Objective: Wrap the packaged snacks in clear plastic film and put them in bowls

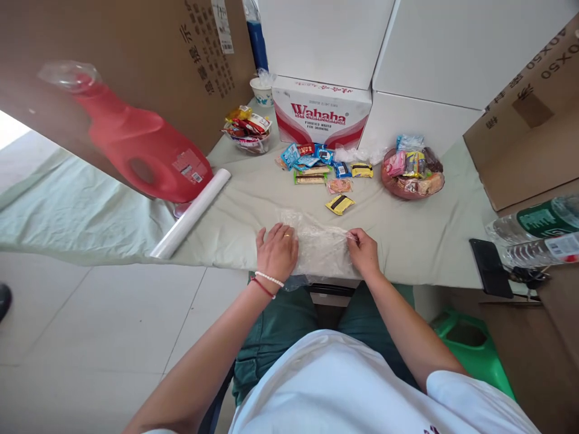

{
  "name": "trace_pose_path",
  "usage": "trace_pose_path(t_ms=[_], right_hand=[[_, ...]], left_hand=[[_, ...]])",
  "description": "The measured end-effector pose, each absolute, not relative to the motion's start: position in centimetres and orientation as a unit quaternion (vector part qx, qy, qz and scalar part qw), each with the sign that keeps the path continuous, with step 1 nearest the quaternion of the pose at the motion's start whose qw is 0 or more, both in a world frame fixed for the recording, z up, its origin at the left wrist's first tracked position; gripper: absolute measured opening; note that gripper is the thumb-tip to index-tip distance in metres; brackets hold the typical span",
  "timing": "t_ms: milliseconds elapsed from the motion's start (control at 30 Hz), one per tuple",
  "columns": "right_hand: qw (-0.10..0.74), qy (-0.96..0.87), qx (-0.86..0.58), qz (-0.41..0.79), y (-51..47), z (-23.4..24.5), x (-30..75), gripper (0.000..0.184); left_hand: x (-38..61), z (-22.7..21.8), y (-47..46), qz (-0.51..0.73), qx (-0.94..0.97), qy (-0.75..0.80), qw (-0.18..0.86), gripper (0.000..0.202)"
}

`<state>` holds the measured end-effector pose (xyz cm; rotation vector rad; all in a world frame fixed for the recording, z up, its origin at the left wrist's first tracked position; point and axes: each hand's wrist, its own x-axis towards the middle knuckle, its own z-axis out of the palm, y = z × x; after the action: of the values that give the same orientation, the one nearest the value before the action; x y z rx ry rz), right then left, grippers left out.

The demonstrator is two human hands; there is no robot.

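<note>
A clear plastic bag [319, 248] lies flat at the front edge of the cloth-covered table [420, 241], part of it hanging over the edge. My left hand [277, 250] rests palm down on its left side, fingers stretched out. At the upper right corner, my right hand [363, 250] pinches the bag between thumb and fingers. Just beyond the bag lies a yellow wrapped snack [339, 204]. Farther back, several more packets are grouped, among them a blue packet [290, 156] and a long wrapped wafer stick [310, 178].
Left stand a big red jug [149, 147] and a white plastic roll [192, 214]. Snack-filled bowls are at the back left [253, 144] and right [409, 188]. A Wahaha carton [322, 114] stands behind. A phone [490, 268] and water bottles [538, 223] lie at right.
</note>
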<state>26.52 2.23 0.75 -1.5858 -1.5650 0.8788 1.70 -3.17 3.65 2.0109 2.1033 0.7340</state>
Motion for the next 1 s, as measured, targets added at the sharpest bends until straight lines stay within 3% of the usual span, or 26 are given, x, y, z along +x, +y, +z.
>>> trace_pose_path(t_ms=[100,200,400,500,567,700,1000], right_hand=[[0.348,-0.553,-0.61,0.448,2.1,0.8,29.8,0.035],[0.272,-0.568,-0.559,0.539,2.8,2.4,33.0,0.047],[0.235,-0.691,-0.598,0.332,6.7,4.6,29.2,0.052],[0.196,-0.7,-0.618,0.299,8.7,3.5,24.8,0.029],[0.239,-0.69,-0.622,0.282,9.6,2.5,23.3,0.017],[0.348,-0.664,-0.618,0.235,10.3,1.2,24.3,0.024],[0.283,-0.681,-0.65,0.184,12.7,2.9,29.9,0.028]], left_hand=[[1.5,1.5,-2.8,0.189,0.651,0.728,0.101,0.052],[1.1,0.2,-3.0,0.163,0.669,0.719,0.096,0.057],[1.1,0.3,-2.7,0.147,0.693,0.701,0.077,0.059],[-0.1,0.4,-1.8,0.132,0.701,0.697,0.077,0.059],[-1.5,0.5,-1.2,0.123,0.693,0.706,0.079,0.06],[-4.5,0.7,0.1,0.117,0.683,0.716,0.082,0.061],[-5.2,0.5,0.7,0.094,0.706,0.697,0.08,0.063]])
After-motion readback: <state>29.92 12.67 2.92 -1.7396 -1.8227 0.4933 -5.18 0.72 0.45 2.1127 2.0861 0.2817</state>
